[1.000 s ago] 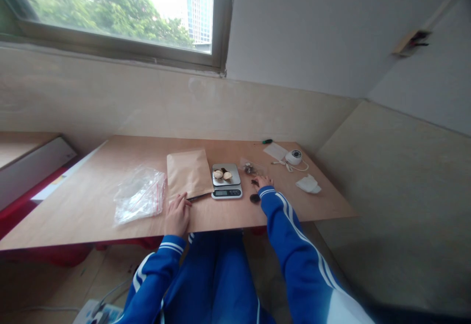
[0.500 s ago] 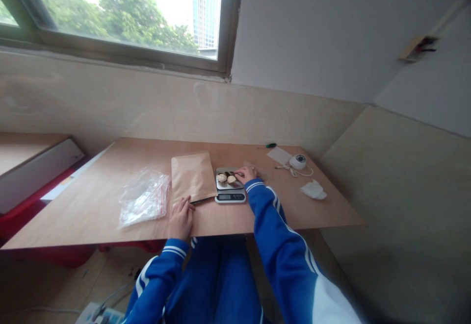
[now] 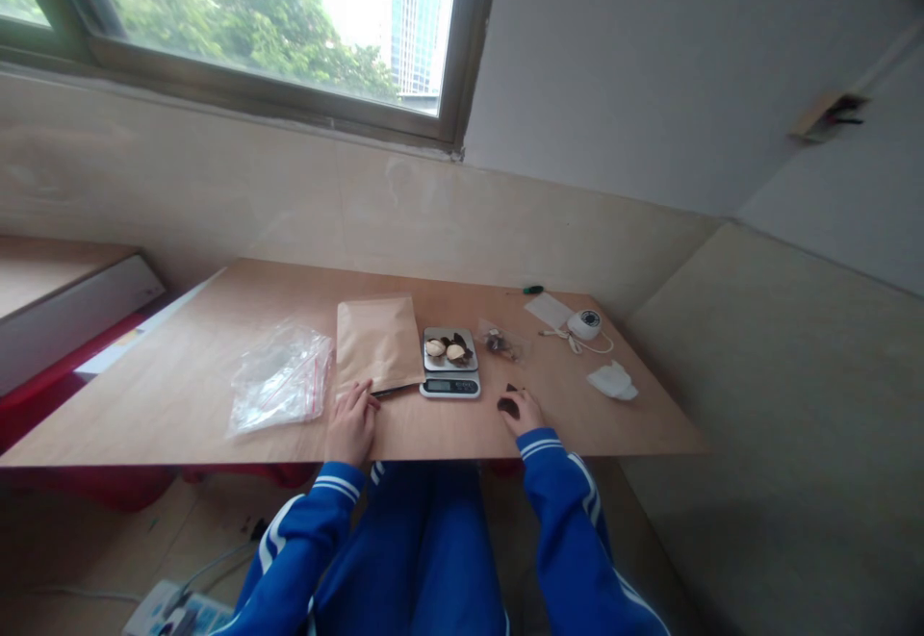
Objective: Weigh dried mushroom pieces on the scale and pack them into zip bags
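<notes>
My left hand (image 3: 351, 424) lies with its fingers stretched out at the lower left corner of a brown kraft paper bag (image 3: 379, 343). A thin black pen-like item (image 3: 396, 391) runs from near its fingertips along the bag's lower edge. On the table right of the scale, my right hand (image 3: 529, 413) is closed on a dark brown piece that looks like a dried mushroom (image 3: 509, 407). Several dried mushrooms (image 3: 456, 352), pale and dark, sit on the steel plate of the small digital scale (image 3: 450, 386). Its display cannot be read.
Clear plastic bags (image 3: 281, 386) lie at the left. Behind my right hand is a small clear bag with dark bits (image 3: 501, 340). Farther right are a white camera (image 3: 584, 324) with its cable, a crumpled tissue (image 3: 613, 381), a white sheet (image 3: 549, 310) and a green-handled screwdriver (image 3: 532, 290).
My right hand has left the scale's plate and moved right and toward me, with a dark mushroom piece in its fingers. The small clear bag is now uncovered. My left hand stays put.
</notes>
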`<state>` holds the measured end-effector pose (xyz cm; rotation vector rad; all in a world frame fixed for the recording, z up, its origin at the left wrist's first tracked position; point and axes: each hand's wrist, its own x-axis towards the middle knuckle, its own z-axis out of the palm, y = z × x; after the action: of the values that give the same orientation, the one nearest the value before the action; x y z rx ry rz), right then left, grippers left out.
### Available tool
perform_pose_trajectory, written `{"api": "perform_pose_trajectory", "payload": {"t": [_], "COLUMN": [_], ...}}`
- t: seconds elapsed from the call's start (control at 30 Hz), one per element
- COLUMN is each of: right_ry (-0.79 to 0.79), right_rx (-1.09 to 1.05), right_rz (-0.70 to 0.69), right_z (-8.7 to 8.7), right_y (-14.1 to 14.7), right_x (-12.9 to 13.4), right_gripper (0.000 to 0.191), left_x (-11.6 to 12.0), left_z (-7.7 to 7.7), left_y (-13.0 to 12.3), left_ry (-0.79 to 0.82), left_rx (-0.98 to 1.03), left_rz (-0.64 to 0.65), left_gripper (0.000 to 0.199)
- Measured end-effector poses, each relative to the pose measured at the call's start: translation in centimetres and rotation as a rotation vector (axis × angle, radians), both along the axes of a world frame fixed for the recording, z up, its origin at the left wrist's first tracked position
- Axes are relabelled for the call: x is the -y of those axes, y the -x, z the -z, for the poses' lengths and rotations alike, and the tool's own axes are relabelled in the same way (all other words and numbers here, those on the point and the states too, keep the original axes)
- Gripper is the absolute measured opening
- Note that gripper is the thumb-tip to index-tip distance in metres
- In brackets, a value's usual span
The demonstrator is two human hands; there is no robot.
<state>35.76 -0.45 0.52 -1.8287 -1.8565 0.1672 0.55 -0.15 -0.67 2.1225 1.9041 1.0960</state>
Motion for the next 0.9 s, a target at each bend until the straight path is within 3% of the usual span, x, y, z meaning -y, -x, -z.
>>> {"api": "perform_pose_trajectory", "payload": {"t": [0.2,0.33,0.43,0.57,0.67,0.9], "right_ry": [-0.034,-0.065,-0.081,-0.100,-0.135,-0.302], "right_rx": [-0.036,-0.033,-0.005,0.039,0.074,-0.057], "right_rz": [-0.077,-0.141,-0.170,-0.144,-0.063,0.093], "right_z": [-2.2,-3.8,-3.9,-3.1,-2.3,0.1], "right_y": [2.3,5.8,8.3,10.2,10.4,6.7], "right_x": [-4.1,-7.0,-7.9,-7.7,-7.0,-2.8], "right_gripper": [0.023,0.025,0.014,0.007,0.017,0.026], "left_x": [0.1,0.0,0.0,0.2,0.2,0.1], "left_z": [-0.2,0.0,0.0,0.0,-0.1,0.1], "left_y": [-0.1,-0.1,-0.1,-0.1,-0.1,-0.1], "left_ry": [0.007,0.003,0.009,0.013,0.017,0.005], "left_rx": [0.008,0.006,0.008,0.001,-0.007,-0.015], "left_rz": [-0.002,-0.004,-0.007,-0.004,0.001,-0.009], "left_gripper": [0.024,0.025,0.025,0.025,0.025,0.026]}}
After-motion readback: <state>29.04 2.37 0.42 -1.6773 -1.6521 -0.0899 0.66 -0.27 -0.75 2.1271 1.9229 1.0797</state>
